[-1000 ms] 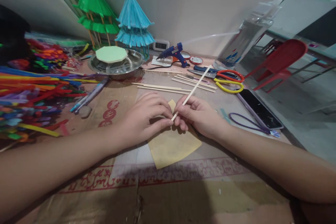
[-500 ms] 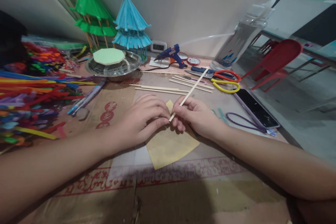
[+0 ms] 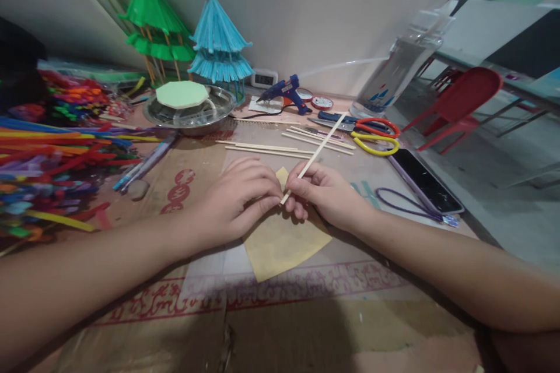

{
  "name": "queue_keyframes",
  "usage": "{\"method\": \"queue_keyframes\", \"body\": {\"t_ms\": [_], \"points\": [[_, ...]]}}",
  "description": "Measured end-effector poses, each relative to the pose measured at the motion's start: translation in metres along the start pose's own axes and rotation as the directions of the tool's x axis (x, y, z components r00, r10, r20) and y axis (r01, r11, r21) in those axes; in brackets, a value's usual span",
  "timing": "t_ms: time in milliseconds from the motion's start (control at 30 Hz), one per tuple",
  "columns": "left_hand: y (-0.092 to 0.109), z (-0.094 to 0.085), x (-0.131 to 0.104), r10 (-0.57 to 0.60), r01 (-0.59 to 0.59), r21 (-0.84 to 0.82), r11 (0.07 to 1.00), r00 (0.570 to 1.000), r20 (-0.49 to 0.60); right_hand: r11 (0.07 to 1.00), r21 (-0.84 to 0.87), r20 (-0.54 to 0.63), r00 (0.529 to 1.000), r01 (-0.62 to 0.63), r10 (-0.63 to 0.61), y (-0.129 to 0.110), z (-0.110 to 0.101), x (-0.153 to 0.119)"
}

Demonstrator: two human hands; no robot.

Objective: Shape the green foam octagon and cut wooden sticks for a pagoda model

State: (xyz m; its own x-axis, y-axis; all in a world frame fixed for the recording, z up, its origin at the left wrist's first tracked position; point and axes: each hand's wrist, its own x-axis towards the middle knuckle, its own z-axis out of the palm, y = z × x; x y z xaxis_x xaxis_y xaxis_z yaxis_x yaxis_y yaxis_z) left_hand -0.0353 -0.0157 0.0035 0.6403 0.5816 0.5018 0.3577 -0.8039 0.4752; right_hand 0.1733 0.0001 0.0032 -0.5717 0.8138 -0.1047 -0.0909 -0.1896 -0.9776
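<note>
A thin wooden stick (image 3: 321,145) slants up and to the right from my right hand (image 3: 321,189), whose thumb and fingers pinch it near its lower end. My left hand (image 3: 249,192) is closed, with thumb and fingertips together right beside that lower end. Whether something small sits in the left fingertips is hidden. Beneath both hands lies a yellowish, roughly fan-shaped sheet (image 3: 286,250). Several more wooden sticks (image 3: 266,148) rest on the cardboard just beyond my hands.
A blue glue gun (image 3: 284,93), a metal bowl (image 3: 188,122) with a pale green piece on it, and scissors (image 3: 376,143) stand farther back. Pipe cleaners (image 3: 65,169) are heaped at left. Green (image 3: 157,11) and blue (image 3: 220,35) tiered models, a phone (image 3: 426,180) and a plastic bottle (image 3: 389,73) flank the workspace.
Almost nothing differs. Both hands and the stick hold the same pose, with only a very slight shift of the view.
</note>
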Motion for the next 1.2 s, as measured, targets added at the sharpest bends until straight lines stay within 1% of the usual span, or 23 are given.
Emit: {"method": "queue_keyframes", "body": {"t_ms": [67, 200, 333, 433, 533, 667, 767, 867, 933, 1067, 1133, 1200], "points": [[0.001, -0.001, 0.001, -0.016, 0.016, 0.000, 1.000, 1.000, -0.006, 1.000, 0.009, -0.007, 1.000, 0.008, -0.008, -0.001, 0.001, 0.000], [0.004, -0.002, 0.001, -0.044, 0.044, 0.001, 0.999, 0.998, -0.051, 1.000, 0.004, -0.020, 1.000, 0.024, -0.023, -0.002, 0.002, -0.001], [0.004, -0.002, 0.002, -0.043, 0.043, 0.006, 0.999, 0.996, -0.074, 1.000, 0.003, -0.034, 0.999, 0.028, -0.028, -0.002, 0.003, -0.002], [0.003, 0.000, 0.002, -0.027, 0.027, 0.003, 1.000, 0.997, -0.068, 1.000, 0.003, -0.034, 0.999, 0.019, -0.019, -0.002, 0.003, -0.003], [0.002, 0.002, 0.000, -0.023, 0.023, 0.000, 1.000, 0.999, -0.027, 1.000, -0.003, -0.031, 0.999, 0.010, -0.010, -0.002, 0.004, -0.004], [0.001, 0.006, -0.002, -0.069, 0.069, 0.022, 0.997, 0.998, 0.001, 0.999, -0.039, -0.013, 1.000, 0.006, -0.006, -0.003, 0.005, -0.004], [0.001, 0.006, -0.002, -0.113, 0.114, 0.044, 0.993, 0.993, -0.033, 0.998, -0.057, 0.006, 1.000, -0.007, 0.008, -0.003, 0.006, -0.005], [0.001, 0.002, -0.002, -0.159, 0.161, 0.025, 0.987, 0.985, -0.070, 0.999, -0.053, -0.004, 1.000, 0.002, -0.002, -0.003, 0.006, -0.006], [0.003, -0.001, -0.001, -0.141, 0.141, -0.004, 0.990, 0.988, -0.055, 0.999, -0.046, -0.017, 0.999, 0.030, -0.031, -0.002, 0.006, -0.006], [0.008, -0.004, -0.002, -0.053, 0.054, -0.026, 0.998, 0.999, 0.009, 0.997, -0.039, -0.035, 0.997, 0.063, -0.064, -0.002, 0.004, -0.006], [0.008, -0.004, -0.002, -0.048, 0.048, -0.009, 0.999, 0.999, -0.001, 0.997, -0.041, -0.042, 0.997, 0.063, -0.065, -0.002, 0.004, -0.006], [0.008, -0.002, -0.001, -0.067, 0.067, 0.012, 0.998, 0.997, -0.027, 0.997, -0.043, -0.044, 0.997, 0.061, -0.063, -0.002, 0.004, -0.006]]}}
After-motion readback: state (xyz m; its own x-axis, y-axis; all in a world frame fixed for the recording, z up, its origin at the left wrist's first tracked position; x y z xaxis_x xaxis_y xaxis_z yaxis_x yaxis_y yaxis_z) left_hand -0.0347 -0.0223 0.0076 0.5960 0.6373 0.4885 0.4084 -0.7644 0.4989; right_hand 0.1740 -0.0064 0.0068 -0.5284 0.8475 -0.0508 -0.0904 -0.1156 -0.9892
